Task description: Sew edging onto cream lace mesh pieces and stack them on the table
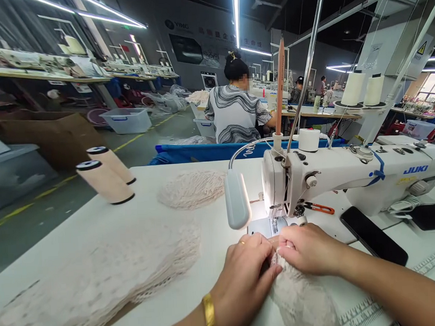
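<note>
Just in front of the needle of a white sewing machine [322, 173], both of my hands grip a piece of cream lace fabric [302, 294]. My left hand [245, 267] pinches its edge between thumb and fingers. Close beside it, my right hand [309, 248] is closed on the same edge, thumb on top. The rest of this lace hangs down toward me, bunched. The metal needle plate [259, 227] lies just beyond my fingertips, under a lit lamp [237, 200].
Left on the table lie a stack of lace pieces [110, 278] and a smaller lace pile [191, 189]. Two thread cones [105, 182] stand behind. A phone [374, 235] and orange-handled thread snips [318, 207] are at right. Ahead sits a co-worker [236, 104], back turned.
</note>
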The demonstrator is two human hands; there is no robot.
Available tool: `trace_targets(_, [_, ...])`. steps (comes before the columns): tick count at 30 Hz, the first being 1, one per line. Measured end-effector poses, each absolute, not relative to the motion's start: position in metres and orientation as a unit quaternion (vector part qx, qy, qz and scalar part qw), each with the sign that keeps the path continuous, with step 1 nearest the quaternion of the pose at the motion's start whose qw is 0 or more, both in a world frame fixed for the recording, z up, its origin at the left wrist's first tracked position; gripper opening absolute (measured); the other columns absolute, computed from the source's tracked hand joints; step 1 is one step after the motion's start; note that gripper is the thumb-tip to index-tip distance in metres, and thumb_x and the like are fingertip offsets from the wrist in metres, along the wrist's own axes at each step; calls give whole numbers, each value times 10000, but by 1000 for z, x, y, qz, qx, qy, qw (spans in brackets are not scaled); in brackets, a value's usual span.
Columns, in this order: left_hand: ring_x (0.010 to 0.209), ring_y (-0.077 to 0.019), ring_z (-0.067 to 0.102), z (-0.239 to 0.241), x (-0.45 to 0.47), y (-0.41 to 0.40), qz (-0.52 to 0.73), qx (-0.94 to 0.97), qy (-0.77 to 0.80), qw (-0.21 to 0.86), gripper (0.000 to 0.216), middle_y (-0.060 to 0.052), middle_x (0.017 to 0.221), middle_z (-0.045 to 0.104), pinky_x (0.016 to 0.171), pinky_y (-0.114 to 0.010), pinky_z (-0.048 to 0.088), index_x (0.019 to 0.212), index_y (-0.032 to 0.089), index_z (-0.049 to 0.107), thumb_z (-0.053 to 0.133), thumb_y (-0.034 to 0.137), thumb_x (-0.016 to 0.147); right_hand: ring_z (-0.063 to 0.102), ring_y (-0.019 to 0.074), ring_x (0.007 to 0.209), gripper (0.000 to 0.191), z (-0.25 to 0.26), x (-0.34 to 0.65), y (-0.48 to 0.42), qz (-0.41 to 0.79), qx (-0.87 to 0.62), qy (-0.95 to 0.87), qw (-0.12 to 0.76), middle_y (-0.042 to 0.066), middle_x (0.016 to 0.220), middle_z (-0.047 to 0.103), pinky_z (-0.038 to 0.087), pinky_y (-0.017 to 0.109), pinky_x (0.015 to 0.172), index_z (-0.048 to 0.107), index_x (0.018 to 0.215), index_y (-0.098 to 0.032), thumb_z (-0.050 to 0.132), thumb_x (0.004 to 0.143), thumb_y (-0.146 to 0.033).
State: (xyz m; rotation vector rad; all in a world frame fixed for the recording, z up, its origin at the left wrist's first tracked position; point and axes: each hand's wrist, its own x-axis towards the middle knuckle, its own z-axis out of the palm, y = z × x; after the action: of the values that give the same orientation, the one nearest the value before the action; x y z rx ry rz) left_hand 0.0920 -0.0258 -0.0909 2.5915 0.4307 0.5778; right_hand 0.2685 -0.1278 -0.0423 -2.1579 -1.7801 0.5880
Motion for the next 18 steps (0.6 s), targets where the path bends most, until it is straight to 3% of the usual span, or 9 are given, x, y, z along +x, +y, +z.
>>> trace_targets(3, [866,-249,630,-94,92,-23,273,943,121,146,50,-32,953,719,775,-362,486,920,237,665,662,194,945,548,191,770,111,-46,264,-117,186,-762,-605,138,21,833,671,280,291,647,628,879,-204,628,987,-178])
trace_targets(6, [879,-241,646,-93,91,-26,297,949,51,93,186,-19,964,735,830,-385,477,902,233,664,571,128,1024,600,202,822,94,-45,264,-119,175,-770,-599,133,36,889,705,311,293,673,634,899,-205,645,990,-188])
trace_targets(11, [848,-239,673,-95,90,-25,287,955,29,73,231,-13,930,742,810,-404,472,914,227,687,544,179,1090,605,231,779,69,-57,266,-141,24,-733,-666,136,53,890,699,334,330,658,638,946,-208,616,1011,-213])
trace_targets(14, [846,-243,676,-96,89,-23,289,954,31,70,246,-16,922,735,799,-408,469,876,226,675,553,175,1084,601,245,812,127,-70,265,-152,-94,-650,-729,193,75,948,705,409,361,701,643,956,-203,544,1015,-149])
trace_targets(18, [855,-261,651,-103,90,-24,315,946,37,68,221,-23,939,730,800,-427,448,899,230,663,545,193,1083,626,256,871,178,-88,267,-149,-88,-593,-764,239,81,1015,733,475,386,743,660,993,-194,519,997,-84])
